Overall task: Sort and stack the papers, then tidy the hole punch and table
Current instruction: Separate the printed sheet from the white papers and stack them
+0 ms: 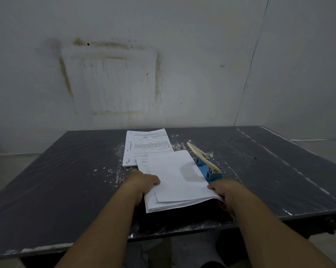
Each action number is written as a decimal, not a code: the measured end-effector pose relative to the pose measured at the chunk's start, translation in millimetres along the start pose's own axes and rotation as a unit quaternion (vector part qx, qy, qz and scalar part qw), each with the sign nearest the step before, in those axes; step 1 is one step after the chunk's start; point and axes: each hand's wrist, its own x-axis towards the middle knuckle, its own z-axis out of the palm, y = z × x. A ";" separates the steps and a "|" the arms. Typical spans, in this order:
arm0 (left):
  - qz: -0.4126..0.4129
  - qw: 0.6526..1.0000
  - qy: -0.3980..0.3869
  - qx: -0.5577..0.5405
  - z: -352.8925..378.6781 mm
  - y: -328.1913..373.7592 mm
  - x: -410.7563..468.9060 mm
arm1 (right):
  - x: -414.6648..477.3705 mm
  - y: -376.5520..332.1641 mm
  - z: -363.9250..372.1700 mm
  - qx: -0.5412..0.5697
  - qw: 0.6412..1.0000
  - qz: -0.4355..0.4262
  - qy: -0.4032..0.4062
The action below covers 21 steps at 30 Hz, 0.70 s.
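white papers (174, 182) | blue hole punch (207, 169), cream lever | dark grey table (66, 171), white flecks

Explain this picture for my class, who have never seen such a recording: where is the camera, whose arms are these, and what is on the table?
There is no machine here. A person wears one wide-angle camera on the head, so you look forward and down along their own bare arms. The left hand and the right hand each grip one side of a white stack of papers near its front edge, with the fingers curled onto it. The stack is on a dark table marked with pale flecks. Behind it lies a pile of printed sheets, and the stack covers the pile's near corner. A blue hole punch stands by the stack's right edge with its cream lever raised. Behind the table is a stained wall.
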 end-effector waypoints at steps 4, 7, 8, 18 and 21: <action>0.040 0.991 0.041 0.121 -2.0 16.5 0.9 | 4.6 1.2 0.3 0.008 1.000 -0.022 0.012; 0.048 0.988 0.065 0.134 -3.7 25.7 9.1 | 7.3 3.4 -0.5 0.023 0.999 -0.028 0.009; 0.043 0.991 0.062 0.111 -3.1 25.5 14.8 | 8.6 4.3 -1.6 0.029 0.999 -0.031 0.010; -0.057 0.979 -0.020 -0.194 -2.9 8.9 18.6 | 16.3 8.0 -3.7 0.051 0.997 -0.053 -0.012; -0.049 0.983 -0.021 -0.174 3.2 10.3 15.4 | 12.7 8.5 -0.2 -0.069 0.984 -0.158 0.052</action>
